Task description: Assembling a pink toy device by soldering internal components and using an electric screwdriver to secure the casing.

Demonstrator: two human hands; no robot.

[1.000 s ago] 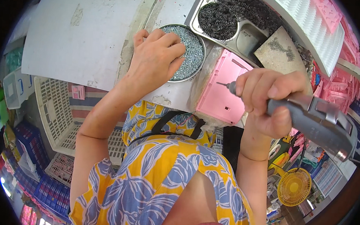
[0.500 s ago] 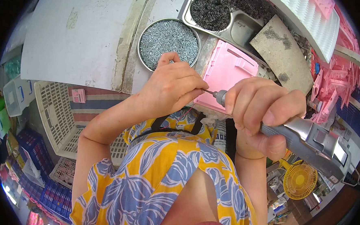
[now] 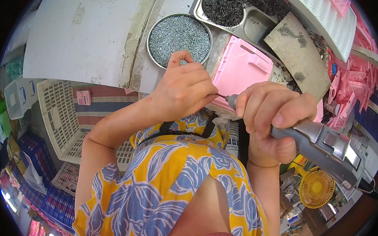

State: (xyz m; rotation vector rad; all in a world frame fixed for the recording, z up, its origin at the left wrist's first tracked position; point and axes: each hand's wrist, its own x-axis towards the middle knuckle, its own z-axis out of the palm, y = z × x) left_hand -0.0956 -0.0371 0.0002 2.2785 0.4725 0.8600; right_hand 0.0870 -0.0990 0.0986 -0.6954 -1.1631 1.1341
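In my right hand [image 3: 278, 118] is a grey electric screwdriver [image 3: 326, 151], its fingers wrapped round the body and its thin bit pointing left. My left hand [image 3: 184, 85] is closed, thumb and fingertips pinched at the end of the bit; whatever they hold there is hidden. Just beyond my left hand stands a round metal bowl [image 3: 180, 38] full of small silvery screws. A pink plastic panel [image 3: 243, 69] with a raised tab lies behind the bit, on the table between the bowl and my right hand.
A steel tray [image 3: 257, 31] holding dark coiled springs stands at the back, beside a tilted board [image 3: 301, 59]. Pink plastic parts [image 3: 352, 94] pile up at the right. Left of my lap is a white slatted basket [image 3: 61, 115]; a yellow fan [image 3: 317, 189] stands at lower right.
The bowl, tray and pink panel sit slightly higher in the picture. My right hand and the screwdriver have shifted slightly left; the left hand keeps its pinch at the bit.
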